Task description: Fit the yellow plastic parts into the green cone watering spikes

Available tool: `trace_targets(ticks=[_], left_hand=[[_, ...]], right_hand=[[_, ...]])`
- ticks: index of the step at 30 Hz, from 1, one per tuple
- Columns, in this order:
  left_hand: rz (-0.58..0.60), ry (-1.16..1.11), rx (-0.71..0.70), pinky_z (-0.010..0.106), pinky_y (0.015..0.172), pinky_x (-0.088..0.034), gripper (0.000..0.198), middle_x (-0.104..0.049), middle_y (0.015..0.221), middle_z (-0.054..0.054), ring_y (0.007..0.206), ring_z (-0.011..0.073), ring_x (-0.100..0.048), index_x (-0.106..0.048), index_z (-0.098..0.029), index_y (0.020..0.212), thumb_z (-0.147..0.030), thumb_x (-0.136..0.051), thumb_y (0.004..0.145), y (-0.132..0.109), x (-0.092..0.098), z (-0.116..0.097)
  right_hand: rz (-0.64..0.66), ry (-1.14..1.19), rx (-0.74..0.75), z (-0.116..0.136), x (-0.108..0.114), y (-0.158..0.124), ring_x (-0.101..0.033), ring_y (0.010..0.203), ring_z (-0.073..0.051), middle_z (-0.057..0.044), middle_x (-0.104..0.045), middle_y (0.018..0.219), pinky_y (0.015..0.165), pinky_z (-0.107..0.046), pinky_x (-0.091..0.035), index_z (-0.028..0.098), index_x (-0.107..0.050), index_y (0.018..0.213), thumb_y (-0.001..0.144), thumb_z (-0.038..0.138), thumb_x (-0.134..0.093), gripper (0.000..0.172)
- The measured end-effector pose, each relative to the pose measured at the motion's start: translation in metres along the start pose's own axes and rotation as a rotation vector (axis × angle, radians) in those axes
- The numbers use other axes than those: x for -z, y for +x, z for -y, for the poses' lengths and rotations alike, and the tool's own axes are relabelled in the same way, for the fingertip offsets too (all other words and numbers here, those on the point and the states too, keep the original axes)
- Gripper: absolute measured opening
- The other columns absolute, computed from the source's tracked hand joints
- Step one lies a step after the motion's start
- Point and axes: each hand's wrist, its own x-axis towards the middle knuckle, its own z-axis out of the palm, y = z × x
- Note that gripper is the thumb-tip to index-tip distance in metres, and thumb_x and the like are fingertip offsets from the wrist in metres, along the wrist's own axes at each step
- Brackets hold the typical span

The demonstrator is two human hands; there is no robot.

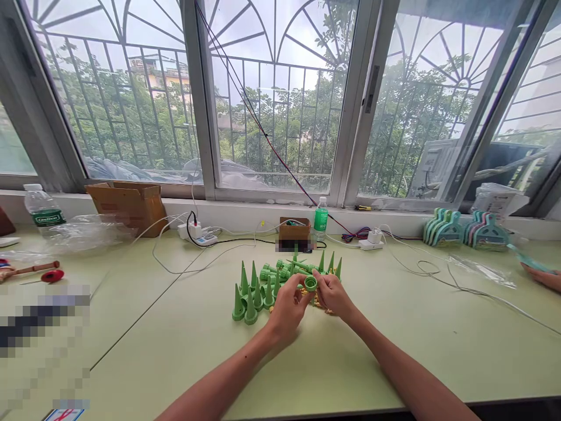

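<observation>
My left hand [287, 307] is closed on a hollow green plastic piece [311, 285], with thumb and fingers around its left side. Its round open end faces me; whatever lies behind it is hidden. From the right, my right hand [335, 297] pinches the edge of the same piece. Green plastic cone spikes [250, 310] stand upright in a cluster left of my hands, and more green spikes [331, 263] stand behind them. Other green pieces [269, 272] lie on their sides in the pile. Small yellow parts [328, 311] show partly beneath my right hand.
The pale green table [175, 339] carries loose white cables [429, 269]. Along the windowsill are a cardboard box [127, 207], a small brown box [293, 234], a green-labelled bottle [321, 217] and pastel plastic hangers [445, 228]. Another person's hand [543, 278] shows at the far right.
</observation>
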Motion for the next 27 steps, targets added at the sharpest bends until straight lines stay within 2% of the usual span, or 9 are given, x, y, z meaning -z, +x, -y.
trace_targets(ticks=[4,9,11,15,18,22,27], left_hand=[[-0.021,-0.056,0.007,0.022,0.046,-0.035,0.025,-0.056,0.073,-0.001,0.047,0.0079,-0.042,-0.055,-0.018,0.098,-0.04,-0.059,0.086,0.002,-0.001,-0.003],[-0.041,-0.093,0.058,0.021,0.042,-0.035,0.025,-0.053,0.066,-0.003,0.046,0.0089,-0.045,-0.055,-0.019,0.096,-0.04,-0.06,0.085,0.003,0.001,-0.008],[-0.044,-0.097,0.07,0.02,0.041,-0.035,0.026,-0.055,0.07,-0.002,0.045,0.0078,-0.045,-0.054,-0.019,0.098,-0.041,-0.06,0.085,0.003,0.002,-0.009],[-0.072,-0.148,0.077,0.019,0.036,-0.034,0.034,-0.058,0.093,0.002,0.043,0.0042,-0.047,-0.051,-0.02,0.1,-0.047,-0.063,0.082,0.004,0.001,-0.007],[-0.064,-0.255,0.127,0.019,0.032,-0.035,0.04,-0.058,0.089,0.002,0.041,0.0051,-0.048,-0.05,-0.019,0.093,-0.056,-0.058,0.083,0.007,0.0,-0.003],[0.022,-0.446,0.298,0.021,0.034,-0.037,0.056,-0.057,0.073,0.002,0.04,0.0082,-0.049,-0.054,-0.015,0.082,-0.069,-0.039,0.086,0.009,0.001,-0.001],[0.199,-0.522,0.394,0.022,0.038,-0.038,0.064,-0.058,0.073,0.004,0.044,0.0089,-0.05,-0.057,-0.013,0.076,-0.074,-0.04,0.083,0.008,0.004,-0.006]], right_hand=[[0.036,0.07,-0.017,-0.004,-0.003,0.0,-0.034,0.029,-0.008,0.002,-0.037,0.03,0.036,-0.023,-0.029,0.021,-0.035,0.041,0.093,0.068,-0.036,0.069],[0.063,0.126,0.019,-0.004,-0.002,0.0,-0.035,0.031,-0.008,0.004,-0.04,0.036,0.035,-0.022,-0.028,0.021,-0.04,0.052,0.093,0.068,-0.037,0.062],[0.067,0.141,0.037,-0.002,-0.001,-0.001,-0.036,0.032,-0.008,0.005,-0.041,0.04,0.035,-0.022,-0.028,0.021,-0.041,0.057,0.093,0.066,-0.039,0.058],[0.026,0.131,0.06,0.0,0.0,-0.002,-0.037,0.033,-0.008,0.005,-0.043,0.044,0.036,-0.022,-0.029,0.021,-0.042,0.061,0.094,0.064,-0.039,0.055],[-0.022,0.131,0.069,-0.001,0.001,-0.002,-0.038,0.033,-0.008,0.005,-0.043,0.044,0.037,-0.023,-0.029,0.02,-0.043,0.062,0.095,0.064,-0.037,0.055],[-0.021,0.108,0.083,0.001,0.002,-0.003,-0.038,0.035,-0.008,0.004,-0.044,0.047,0.038,-0.023,-0.028,0.021,-0.043,0.064,0.095,0.064,-0.036,0.054],[0.049,0.034,0.143,0.005,0.002,-0.005,-0.039,0.04,-0.01,0.004,-0.045,0.047,0.044,-0.024,-0.032,0.021,-0.041,0.062,0.097,0.059,-0.036,0.052]])
